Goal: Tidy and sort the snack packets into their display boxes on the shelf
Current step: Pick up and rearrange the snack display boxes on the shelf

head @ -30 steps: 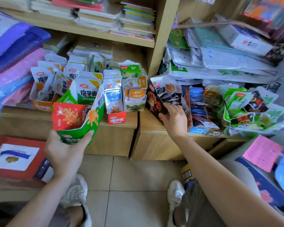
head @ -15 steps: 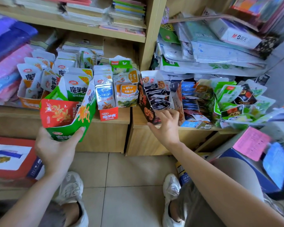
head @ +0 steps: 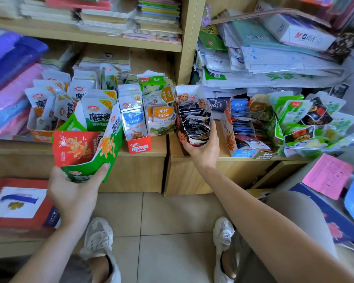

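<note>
My left hand (head: 74, 193) grips the bottom of a green and red display box (head: 86, 150), held in front of the shelf edge with white and green snack packets (head: 96, 117) standing in it. My right hand (head: 202, 148) holds the front of a black display box (head: 190, 117) of dark packets, tilted at the shelf's edge. Between them stand a red-fronted box (head: 138, 147) of white and blue packets and an orange packet group (head: 161, 119). Loose mixed packets (head: 307, 119) lie piled at the right.
An orange box (head: 39, 135) of white packets sits at the left on the wooden shelf (head: 151, 152). Stationery stacks (head: 264, 58) fill the right compartment, notebooks (head: 131, 17) the upper shelf. A red box (head: 18, 203) is at lower left, pink paper (head: 327, 174) at right.
My right hand has slid under and round the black box's front and lifted it toward me. My left hand keeps holding the green and red box in the same place.
</note>
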The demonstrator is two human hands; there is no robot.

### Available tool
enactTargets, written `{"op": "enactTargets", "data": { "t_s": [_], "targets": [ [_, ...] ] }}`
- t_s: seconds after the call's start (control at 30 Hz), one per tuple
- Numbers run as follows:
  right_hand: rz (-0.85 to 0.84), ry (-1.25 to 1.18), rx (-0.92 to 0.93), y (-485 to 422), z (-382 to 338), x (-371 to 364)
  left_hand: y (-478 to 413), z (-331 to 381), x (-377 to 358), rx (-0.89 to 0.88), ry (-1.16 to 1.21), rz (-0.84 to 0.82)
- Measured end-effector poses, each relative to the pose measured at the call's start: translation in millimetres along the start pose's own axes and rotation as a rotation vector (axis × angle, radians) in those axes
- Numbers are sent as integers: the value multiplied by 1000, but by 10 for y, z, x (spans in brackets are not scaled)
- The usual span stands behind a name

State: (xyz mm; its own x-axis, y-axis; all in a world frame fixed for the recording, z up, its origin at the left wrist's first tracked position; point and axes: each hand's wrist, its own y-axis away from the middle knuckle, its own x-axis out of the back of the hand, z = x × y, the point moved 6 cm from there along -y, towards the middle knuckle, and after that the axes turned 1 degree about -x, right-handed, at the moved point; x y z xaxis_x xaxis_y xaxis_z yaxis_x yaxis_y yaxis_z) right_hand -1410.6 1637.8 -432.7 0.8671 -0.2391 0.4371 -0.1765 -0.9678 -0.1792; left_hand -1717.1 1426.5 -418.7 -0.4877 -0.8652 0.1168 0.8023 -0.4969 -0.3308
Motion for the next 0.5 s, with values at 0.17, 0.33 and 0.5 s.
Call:
{"op": "enactTargets", "data": {
  "t_s": [0.17, 0.33, 0.5],
  "targets": [
    [191, -7, -7, 9, 133, 283, -38, -126, 25, -53, 47, -8],
    [241, 180, -57, -32, 253, 435, -17, -47, 10, -46, 47, -18],
    [347, 459, 155, 115, -162, 327, -22, -89, 26, -42, 69, -17]
  ]
}}
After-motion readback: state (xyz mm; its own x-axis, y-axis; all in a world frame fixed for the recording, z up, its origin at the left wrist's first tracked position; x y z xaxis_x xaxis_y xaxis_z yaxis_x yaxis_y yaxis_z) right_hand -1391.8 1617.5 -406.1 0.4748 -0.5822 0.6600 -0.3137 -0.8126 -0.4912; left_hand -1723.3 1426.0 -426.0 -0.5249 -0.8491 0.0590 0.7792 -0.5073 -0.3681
